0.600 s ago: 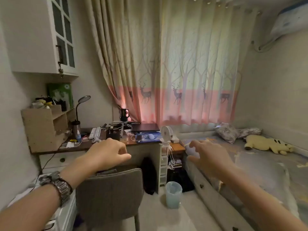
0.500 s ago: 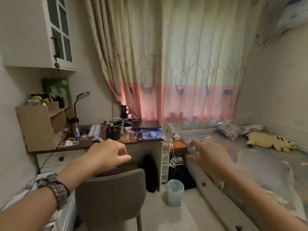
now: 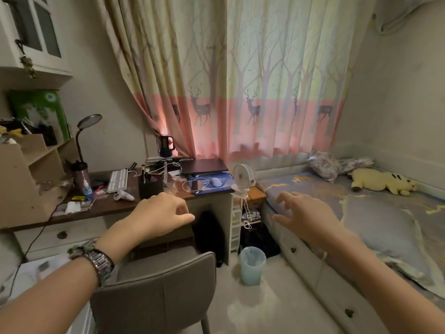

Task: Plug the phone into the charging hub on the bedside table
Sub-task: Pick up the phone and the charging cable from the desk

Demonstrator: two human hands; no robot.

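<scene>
Both hands raised and empty; phone lies flat on the desk.

Bed (image 3: 375,213) at right, desk (image 3: 106,208) at left, narrow bedside table (image 3: 256,194) between them. Left hand (image 3: 159,216) loosely curled, holding nothing; right hand (image 3: 305,213) with fingers spread, holding nothing. Bin (image 3: 251,265) on floor, lined with a bag, contents not visible. Dark pen cup (image 3: 150,188) holds upright pens. Phone (image 3: 197,185) on blue mat, long axis running away from camera, white cable looped over it; charging hub not discernible.

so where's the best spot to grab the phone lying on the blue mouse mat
Probably by its two long edges, from above. The phone lies flat on the blue mouse mat, with a white cable looped around it, so lift clear of that. Both hands are empty.
</scene>
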